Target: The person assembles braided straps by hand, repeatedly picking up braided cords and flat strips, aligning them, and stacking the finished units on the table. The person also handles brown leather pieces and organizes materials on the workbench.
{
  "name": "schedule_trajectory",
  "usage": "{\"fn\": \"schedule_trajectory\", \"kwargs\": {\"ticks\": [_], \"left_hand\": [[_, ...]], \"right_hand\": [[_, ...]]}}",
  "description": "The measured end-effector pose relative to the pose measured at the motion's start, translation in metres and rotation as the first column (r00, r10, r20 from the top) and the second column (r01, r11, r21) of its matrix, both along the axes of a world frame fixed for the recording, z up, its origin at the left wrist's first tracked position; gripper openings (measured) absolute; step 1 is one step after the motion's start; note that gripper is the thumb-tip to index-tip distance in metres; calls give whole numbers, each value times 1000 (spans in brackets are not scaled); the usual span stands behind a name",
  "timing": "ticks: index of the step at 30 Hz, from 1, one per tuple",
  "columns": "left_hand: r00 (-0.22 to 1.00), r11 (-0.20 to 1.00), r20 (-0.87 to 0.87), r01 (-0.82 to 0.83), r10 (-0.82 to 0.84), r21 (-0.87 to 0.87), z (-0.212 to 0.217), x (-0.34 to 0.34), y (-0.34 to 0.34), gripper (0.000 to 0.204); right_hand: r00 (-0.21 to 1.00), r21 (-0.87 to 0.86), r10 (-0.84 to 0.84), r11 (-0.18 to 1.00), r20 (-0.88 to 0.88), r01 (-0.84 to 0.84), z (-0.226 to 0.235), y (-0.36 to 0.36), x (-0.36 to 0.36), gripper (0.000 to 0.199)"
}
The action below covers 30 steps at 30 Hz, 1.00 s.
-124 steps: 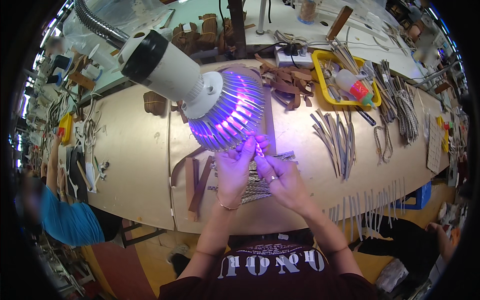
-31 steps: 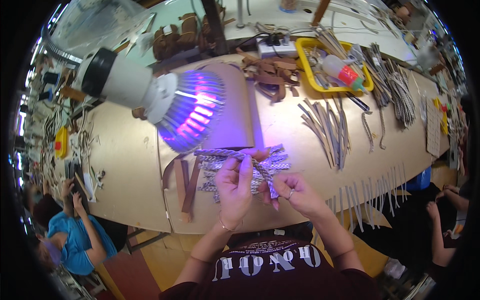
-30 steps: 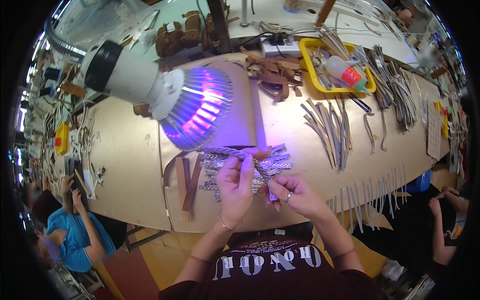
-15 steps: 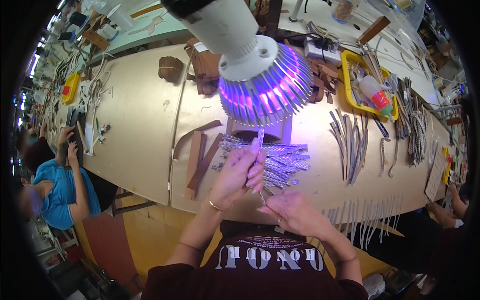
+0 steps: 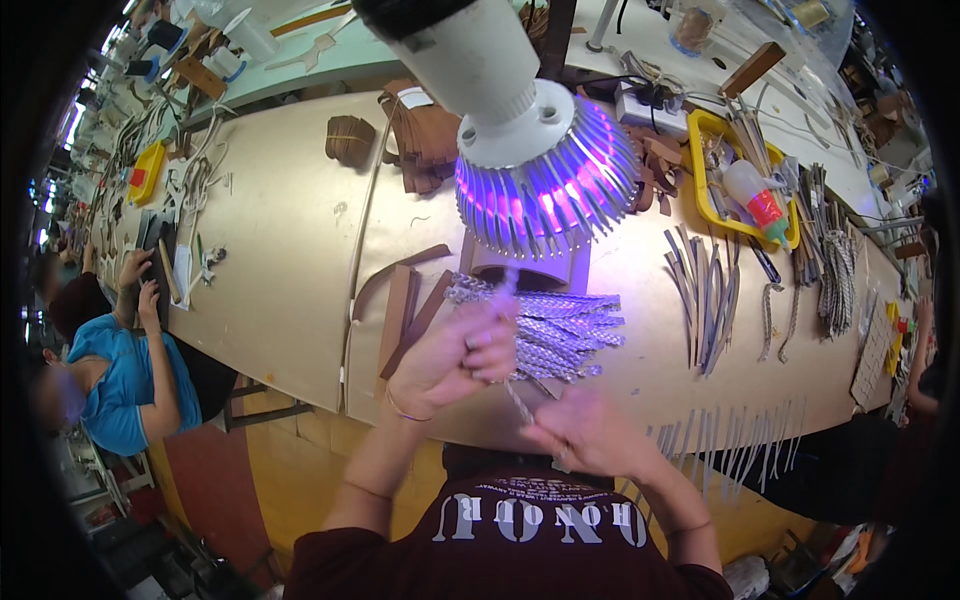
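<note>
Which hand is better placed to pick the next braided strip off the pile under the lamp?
Left, probably. The left hand is raised right beside the pile of silvery braided strips, pinching the upper end of one strip. The right hand sits lower, nearer the body, gripping that strip's lower end.

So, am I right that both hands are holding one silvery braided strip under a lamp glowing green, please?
Not quite: the lamp with the finned white head glows purple, not green, as the head view shows. The rest stands: the left hand and right hand hold one silvery braided strip between them under it.
</note>
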<state>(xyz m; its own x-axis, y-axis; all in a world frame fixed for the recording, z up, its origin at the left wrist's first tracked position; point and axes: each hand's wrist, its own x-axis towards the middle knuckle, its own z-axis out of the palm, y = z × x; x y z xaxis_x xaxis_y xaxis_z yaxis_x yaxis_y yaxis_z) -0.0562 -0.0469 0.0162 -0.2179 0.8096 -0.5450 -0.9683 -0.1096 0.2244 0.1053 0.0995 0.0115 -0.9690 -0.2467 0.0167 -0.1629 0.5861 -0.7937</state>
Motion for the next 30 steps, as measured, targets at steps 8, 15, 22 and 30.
{"fn": "schedule_trajectory", "kwargs": {"ticks": [8, 15, 22, 30], "left_hand": [[880, 896, -176, 442, -441, -36, 5, 2, -18, 26], [996, 973, -30, 85, -81, 215, -22, 7, -22, 26], [894, 993, -433, -111, 114, 32, -30, 13, -14, 24], [681, 884, -710, -430, 182, -186, -57, 23, 0, 23]], "right_hand": [[984, -138, 179, 975, 21, -175, 2, 6, 20, 30], [980, -56, 191, 981, 48, -188, 2, 14, 19, 32], [888, -530, 3, 804, 461, 272, -13, 45, 30, 43], [745, -296, -250, 805, 618, 515, -45, 65, 6, 48]]}}
